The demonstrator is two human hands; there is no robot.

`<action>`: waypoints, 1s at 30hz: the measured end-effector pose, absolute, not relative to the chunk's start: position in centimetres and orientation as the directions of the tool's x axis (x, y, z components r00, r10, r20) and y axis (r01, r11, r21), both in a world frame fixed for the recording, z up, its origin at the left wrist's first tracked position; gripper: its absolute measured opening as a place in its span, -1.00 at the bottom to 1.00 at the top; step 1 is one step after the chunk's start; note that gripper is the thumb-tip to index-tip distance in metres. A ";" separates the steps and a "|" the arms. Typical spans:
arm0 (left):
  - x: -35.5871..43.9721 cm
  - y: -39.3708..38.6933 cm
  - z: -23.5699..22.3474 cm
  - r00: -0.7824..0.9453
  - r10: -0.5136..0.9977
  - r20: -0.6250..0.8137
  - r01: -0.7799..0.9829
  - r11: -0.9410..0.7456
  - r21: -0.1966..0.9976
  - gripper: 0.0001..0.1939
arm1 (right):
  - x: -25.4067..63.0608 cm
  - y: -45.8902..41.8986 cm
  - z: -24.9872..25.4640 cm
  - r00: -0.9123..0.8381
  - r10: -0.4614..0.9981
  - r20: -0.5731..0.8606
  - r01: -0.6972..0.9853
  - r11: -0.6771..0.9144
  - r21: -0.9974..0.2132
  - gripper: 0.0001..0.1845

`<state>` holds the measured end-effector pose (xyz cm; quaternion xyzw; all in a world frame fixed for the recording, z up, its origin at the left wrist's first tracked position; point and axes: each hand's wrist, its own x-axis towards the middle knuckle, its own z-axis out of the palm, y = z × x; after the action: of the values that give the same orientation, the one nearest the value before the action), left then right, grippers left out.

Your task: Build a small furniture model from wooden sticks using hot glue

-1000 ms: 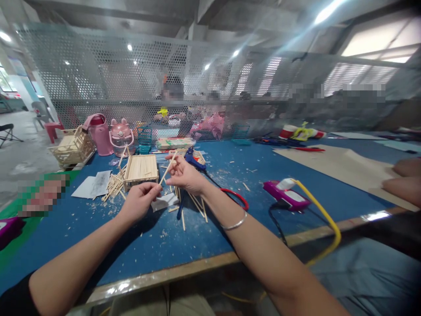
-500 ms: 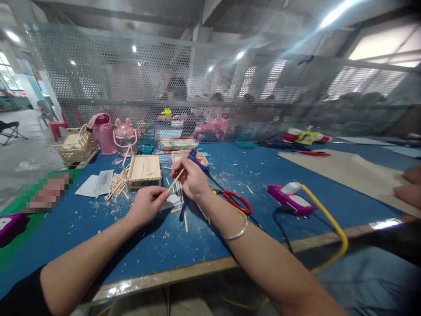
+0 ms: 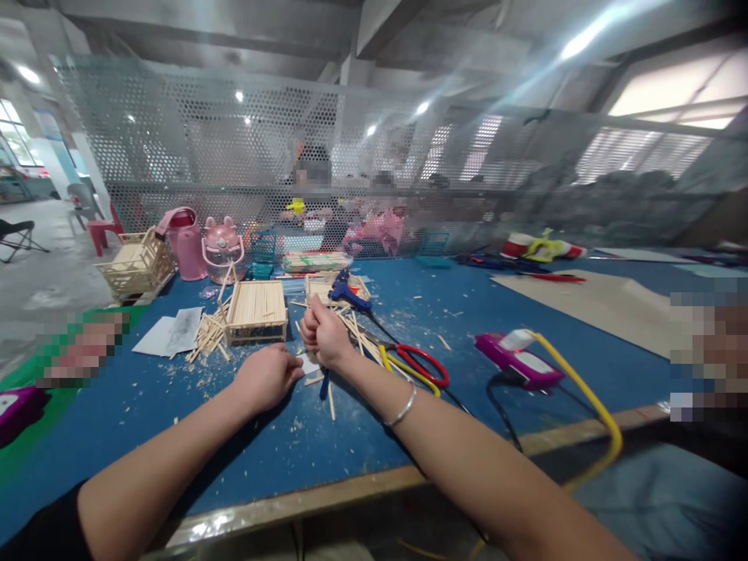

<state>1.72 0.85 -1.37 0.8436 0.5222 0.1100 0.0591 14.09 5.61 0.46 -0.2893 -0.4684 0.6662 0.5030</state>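
Observation:
My left hand [image 3: 267,377] rests low on the blue table [image 3: 304,436], fingers curled onto a small white scrap of paper [image 3: 305,363]. My right hand [image 3: 323,335] is closed in a fist just right of it, gripping a thin wooden stick whose end barely shows. Loose sticks [image 3: 356,331] lie scattered under and beside both hands. A flat-topped box of glued sticks [image 3: 257,310] stands just behind my left hand.
Red-handled scissors [image 3: 421,362] and a blue glue gun [image 3: 346,291] lie right of my hands. A purple device [image 3: 514,352] with a yellow hose [image 3: 590,405] sits further right. Pink containers [image 3: 204,241], a stick basket [image 3: 134,265] and papers [image 3: 169,331] stand at the left. People sit behind the mesh.
My right hand has dropped from a raised pinch on the stick down to the table and closed into a fist. My left hand has lowered onto the white scrap.

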 end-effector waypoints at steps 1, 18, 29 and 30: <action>1.7 0.9 -1.3 0.428 0.896 0.120 0.869 -0.445 0.215 -0.73 | 13.9 5.5 0.3 -0.323 0.943 0.080 -0.379 -0.051 -0.924 -0.39; 1.7 0.9 -1.1 0.440 0.890 0.121 0.865 -0.456 0.211 -0.73 | 13.1 5.7 0.6 -0.218 0.976 0.004 -0.347 -0.074 -0.935 -0.51; 1.8 -0.1 -0.8 0.297 0.929 0.220 0.662 -0.367 0.654 -0.72 | 14.5 4.9 2.2 -0.473 0.880 0.040 -0.578 -0.276 -0.768 -0.48; 1.8 0.0 -0.8 0.289 0.936 0.202 0.642 -0.346 0.685 -0.71 | 14.3 4.7 2.3 -0.466 0.884 0.040 -0.590 -0.277 -0.758 -0.48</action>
<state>1.83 -0.04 -0.84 0.7641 0.5161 0.2984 0.2464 14.35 4.74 2.25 -0.2001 -0.3666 0.7737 0.4764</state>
